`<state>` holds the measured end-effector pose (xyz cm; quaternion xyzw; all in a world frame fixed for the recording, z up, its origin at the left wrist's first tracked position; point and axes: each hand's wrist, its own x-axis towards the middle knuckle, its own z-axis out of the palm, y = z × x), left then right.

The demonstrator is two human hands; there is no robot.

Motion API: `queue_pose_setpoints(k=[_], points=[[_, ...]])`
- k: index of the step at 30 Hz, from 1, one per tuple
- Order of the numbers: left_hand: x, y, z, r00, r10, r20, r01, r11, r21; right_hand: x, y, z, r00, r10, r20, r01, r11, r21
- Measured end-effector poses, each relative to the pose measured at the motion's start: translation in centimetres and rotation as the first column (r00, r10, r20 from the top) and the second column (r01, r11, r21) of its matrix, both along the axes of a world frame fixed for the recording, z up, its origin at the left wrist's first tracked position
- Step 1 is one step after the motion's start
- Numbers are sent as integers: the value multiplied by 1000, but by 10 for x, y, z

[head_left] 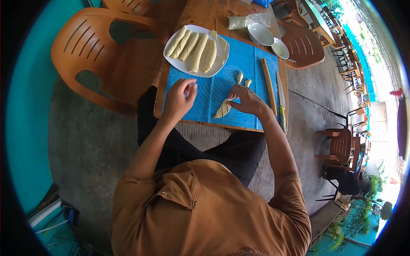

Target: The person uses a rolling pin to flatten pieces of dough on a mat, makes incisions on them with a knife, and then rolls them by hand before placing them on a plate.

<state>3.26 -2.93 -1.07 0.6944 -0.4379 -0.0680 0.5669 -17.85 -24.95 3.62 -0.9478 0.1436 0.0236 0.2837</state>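
At the left of the frame stands an orange chair (98,51), beside the wooden counter (200,13). A blue mat (213,87) covers the counter's near part. At the mat's upper left corner a white plate (181,66) carries several pale dough rolls (194,46) laid side by side.

Below the plate, the left hand (181,96) is over the mat's left part, fingers half curled and loosely spread, with nothing in it; whether it touches the mat I cannot tell.

Near the middle of the mat lies the dough strip (223,109), slanting. The right hand (247,100) is closed in a pinch on its upper end, fingertips drawn together.

Just above that hand sit two small dough bits (240,77). Further right lie a wooden pin (268,85) and a knife (280,100) along the mat's edge. At the upper right are two bowls (260,33).
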Motion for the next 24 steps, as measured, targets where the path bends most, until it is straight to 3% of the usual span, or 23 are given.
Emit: queue_pose_setpoints(k=[1,3,5,6,8,12,16,21,24], points=[[0,-12,11,992,32,124,-36,999,34,-1,1,0,1000,7,21,-7,1000,-20],[5,-40,22,988,31,154,-46,995,90,-2,1,-1,999,11,51,-9,999,-41],[15,-74,15,830,151,537,-201,979,35,-4,1,-5,994,24,107,-23,1000,-11],[14,-85,22,826,145,545,-195,980,35,-5,2,-4,993,17,117,-16,1000,-9],[12,-106,38,736,70,674,-321,912,257,-5,3,-4,997,-30,67,27,998,51],[14,-141,34,717,-35,697,-364,833,417,-8,0,-12,991,-62,117,51,994,98],[20,-160,29,741,-70,668,-405,747,528,-12,3,-16,980,-5,198,0,1000,30],[20,-168,33,731,-83,678,-444,696,564,-16,12,-10,958,-2,286,4,1000,-9],[22,-173,27,712,-68,699,-458,709,535,-20,13,-14,967,-48,251,23,994,103]])
